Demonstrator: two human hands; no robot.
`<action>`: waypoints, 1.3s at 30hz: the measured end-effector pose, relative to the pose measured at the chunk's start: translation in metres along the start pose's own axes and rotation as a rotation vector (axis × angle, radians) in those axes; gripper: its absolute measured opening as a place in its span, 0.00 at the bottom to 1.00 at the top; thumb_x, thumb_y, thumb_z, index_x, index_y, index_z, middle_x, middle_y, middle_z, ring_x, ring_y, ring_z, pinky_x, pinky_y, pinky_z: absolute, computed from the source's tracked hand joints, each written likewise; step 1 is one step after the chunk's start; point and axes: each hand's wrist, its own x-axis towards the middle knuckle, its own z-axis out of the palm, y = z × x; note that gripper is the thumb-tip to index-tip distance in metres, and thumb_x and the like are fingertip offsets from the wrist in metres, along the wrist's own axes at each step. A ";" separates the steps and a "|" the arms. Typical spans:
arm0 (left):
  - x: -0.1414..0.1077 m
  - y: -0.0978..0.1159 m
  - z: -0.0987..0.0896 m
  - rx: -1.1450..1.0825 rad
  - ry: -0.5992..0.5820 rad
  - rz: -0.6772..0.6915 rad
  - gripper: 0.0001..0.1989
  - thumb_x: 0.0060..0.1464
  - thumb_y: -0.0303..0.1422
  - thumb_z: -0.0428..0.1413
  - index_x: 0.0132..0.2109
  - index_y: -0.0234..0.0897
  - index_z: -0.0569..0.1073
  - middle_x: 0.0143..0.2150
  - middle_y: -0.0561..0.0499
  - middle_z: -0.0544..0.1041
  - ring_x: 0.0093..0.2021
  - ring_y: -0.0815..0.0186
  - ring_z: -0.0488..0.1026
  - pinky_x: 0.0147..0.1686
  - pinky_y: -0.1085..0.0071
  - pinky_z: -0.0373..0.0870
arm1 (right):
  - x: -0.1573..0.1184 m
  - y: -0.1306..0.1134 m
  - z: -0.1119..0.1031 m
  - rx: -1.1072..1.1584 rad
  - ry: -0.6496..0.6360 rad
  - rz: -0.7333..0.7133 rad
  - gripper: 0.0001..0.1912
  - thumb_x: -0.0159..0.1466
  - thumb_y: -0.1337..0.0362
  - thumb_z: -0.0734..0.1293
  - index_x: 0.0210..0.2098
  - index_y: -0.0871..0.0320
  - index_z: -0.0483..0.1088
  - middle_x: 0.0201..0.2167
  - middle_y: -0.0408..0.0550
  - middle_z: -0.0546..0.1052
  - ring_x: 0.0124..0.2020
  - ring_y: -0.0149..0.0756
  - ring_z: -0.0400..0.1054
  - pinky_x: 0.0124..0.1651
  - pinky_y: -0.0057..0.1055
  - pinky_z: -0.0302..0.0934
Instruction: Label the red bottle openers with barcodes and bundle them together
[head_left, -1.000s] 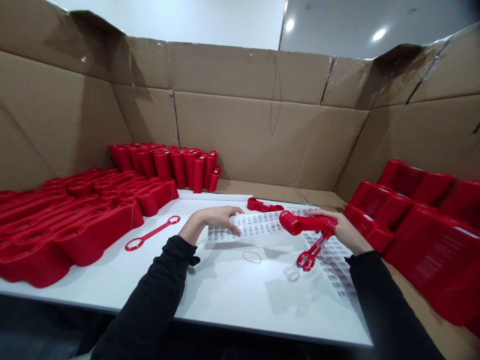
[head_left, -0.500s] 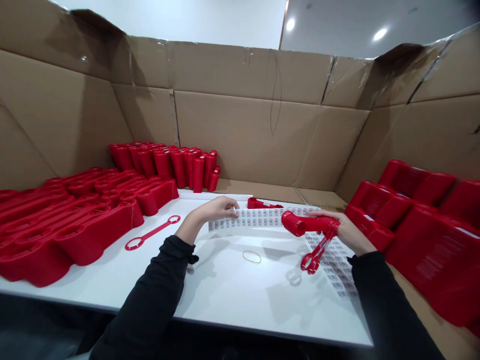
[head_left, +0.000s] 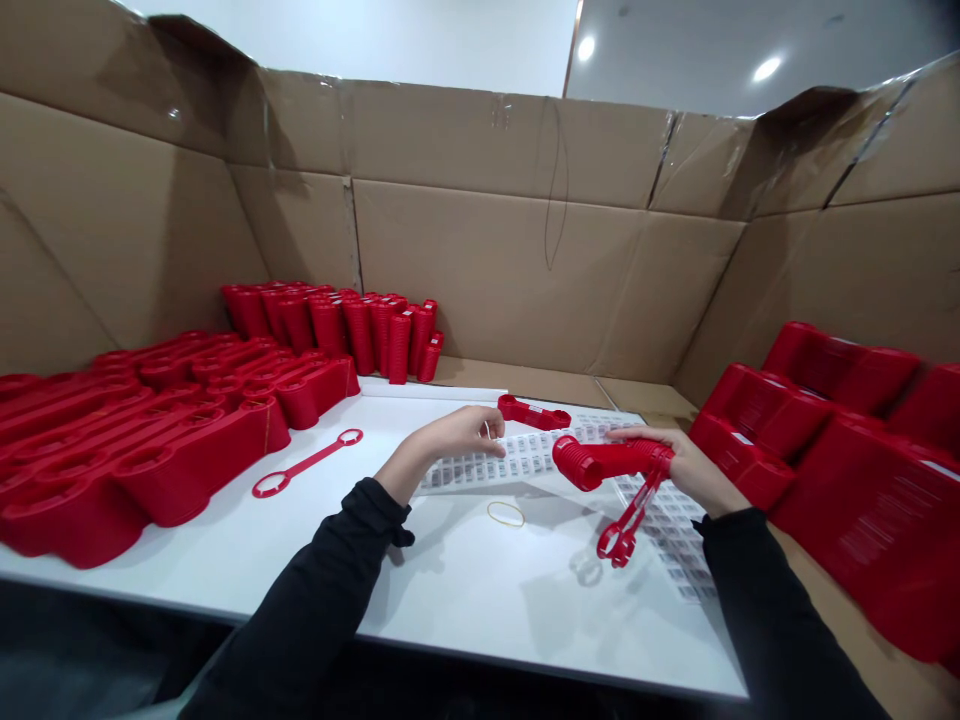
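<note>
My right hand (head_left: 686,468) is closed round a stack of red plastic pieces (head_left: 600,462), some of which hang down from it at an angle. Under and beside that hand lies a white sheet of printed labels (head_left: 679,545). A raised strip of labels (head_left: 517,458) stretches to my left hand (head_left: 472,435), whose thumb and fingertips are curled at its upper edge, close together. A yellow rubber band (head_left: 506,514) lies on the white table (head_left: 465,590) below the strip. Behind the strip is a small red bundle with a white label (head_left: 534,413).
One flat red piece (head_left: 307,463) lies left of centre. Red stacks (head_left: 202,430) cover the left side, with upright stacks (head_left: 360,330) behind them. More red stacks (head_left: 855,480) stand at the right. Cardboard walls (head_left: 495,270) enclose the table.
My left hand has moved right along the label strip, which now slants. The red stack in my right hand has dropped slightly and shifted a little left.
</note>
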 end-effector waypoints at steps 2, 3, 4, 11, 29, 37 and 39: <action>0.000 0.002 0.004 0.012 0.026 -0.006 0.12 0.43 0.37 0.59 0.35 0.36 0.69 0.33 0.52 0.71 0.32 0.65 0.67 0.29 0.72 0.60 | 0.000 0.000 0.000 0.009 0.005 0.004 0.19 0.55 0.69 0.64 0.44 0.52 0.75 0.51 0.47 0.73 0.53 0.46 0.66 0.55 0.43 0.60; 0.000 0.003 0.006 0.015 0.028 -0.003 0.12 0.44 0.37 0.59 0.35 0.36 0.68 0.33 0.52 0.70 0.32 0.65 0.66 0.28 0.72 0.59 | 0.000 0.000 0.000 0.013 0.004 0.006 0.19 0.55 0.69 0.64 0.44 0.52 0.75 0.51 0.47 0.73 0.52 0.46 0.66 0.55 0.43 0.60; -0.001 0.005 0.006 0.018 0.024 0.005 0.12 0.45 0.37 0.58 0.35 0.36 0.68 0.33 0.52 0.70 0.31 0.66 0.66 0.28 0.72 0.59 | 0.000 0.000 0.000 0.014 0.003 0.004 0.19 0.55 0.69 0.64 0.45 0.53 0.75 0.51 0.47 0.73 0.53 0.46 0.66 0.55 0.43 0.60; -0.001 0.004 0.003 0.029 0.060 0.118 0.10 0.52 0.37 0.53 0.33 0.34 0.71 0.28 0.52 0.70 0.28 0.68 0.64 0.29 0.72 0.58 | -0.002 -0.002 -0.003 -0.018 0.010 -0.043 0.19 0.55 0.68 0.64 0.46 0.51 0.75 0.52 0.47 0.73 0.54 0.48 0.64 0.56 0.43 0.57; 0.001 -0.040 -0.018 0.265 0.162 -0.065 0.05 0.46 0.34 0.55 0.28 0.36 0.70 0.28 0.51 0.71 0.29 0.65 0.65 0.28 0.72 0.56 | -0.012 -0.007 -0.012 -0.048 0.049 0.025 0.21 0.54 0.68 0.64 0.48 0.54 0.74 0.50 0.50 0.74 0.54 0.47 0.65 0.54 0.39 0.60; 0.002 -0.040 -0.017 0.228 0.197 -0.003 0.10 0.49 0.38 0.54 0.28 0.36 0.72 0.26 0.52 0.72 0.28 0.66 0.66 0.29 0.72 0.57 | -0.012 -0.002 -0.016 0.016 0.091 0.067 0.20 0.53 0.68 0.64 0.46 0.55 0.75 0.50 0.50 0.74 0.53 0.48 0.66 0.54 0.40 0.60; -0.001 -0.045 -0.020 0.206 0.197 -0.010 0.10 0.48 0.38 0.54 0.30 0.36 0.73 0.29 0.51 0.74 0.31 0.65 0.68 0.31 0.72 0.59 | -0.013 0.000 -0.018 0.013 0.102 0.069 0.19 0.54 0.67 0.65 0.45 0.55 0.75 0.51 0.50 0.74 0.53 0.48 0.65 0.54 0.40 0.60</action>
